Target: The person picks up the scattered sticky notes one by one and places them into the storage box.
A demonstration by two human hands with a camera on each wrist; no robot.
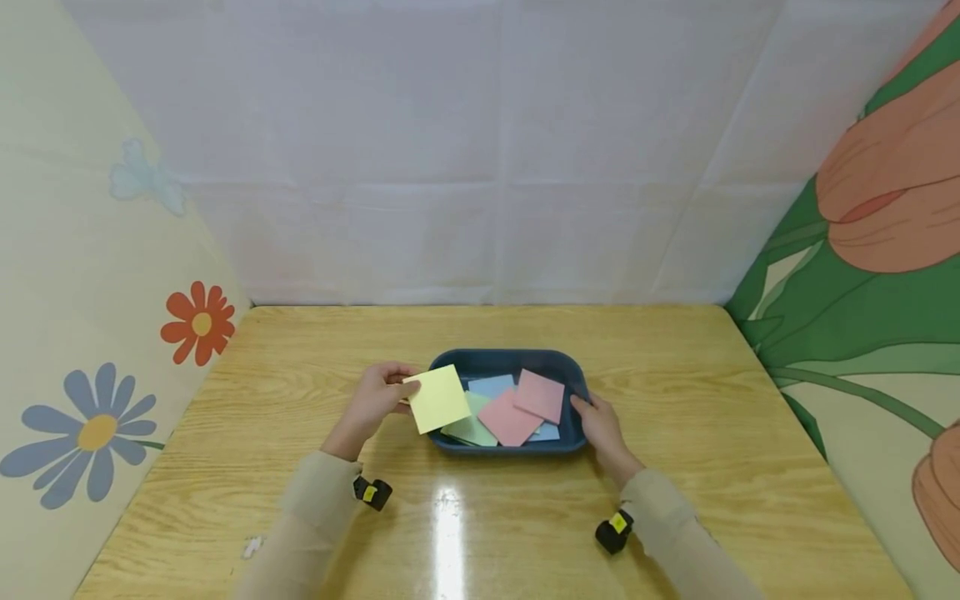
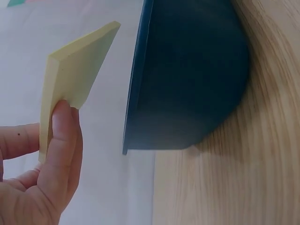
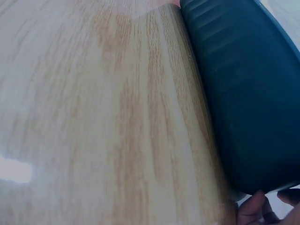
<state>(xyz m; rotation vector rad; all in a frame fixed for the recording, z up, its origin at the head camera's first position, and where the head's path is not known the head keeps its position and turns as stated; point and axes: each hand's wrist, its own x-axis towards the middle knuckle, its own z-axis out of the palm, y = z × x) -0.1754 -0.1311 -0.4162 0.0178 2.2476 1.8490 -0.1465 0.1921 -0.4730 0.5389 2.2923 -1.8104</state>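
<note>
My left hand (image 1: 372, 402) pinches a yellow sticky note pad (image 1: 438, 400) by its left edge, thumb on the top face. The pad is tilted and overlaps the left end of a dark blue plastic bin (image 1: 510, 450) in the head view. In the left wrist view the pad (image 2: 77, 70) is raised beside the bin's rim (image 2: 133, 79), with a gap between them. At the bin's right end, my right hand (image 1: 602, 427) grips the rim. Inside the bin lie two pink pads (image 1: 542, 396), a green pad (image 1: 472, 423) and blue pads (image 1: 491, 386), partly overlapping.
The bin stands on a wood-grain table (image 1: 675, 358). A white cloth backdrop (image 1: 495, 167) hangs behind it, with flower-patterned panels at both sides. A small pale piece (image 1: 253, 546) lies by the left sleeve. Each wrist wears a small black camera (image 1: 372, 493).
</note>
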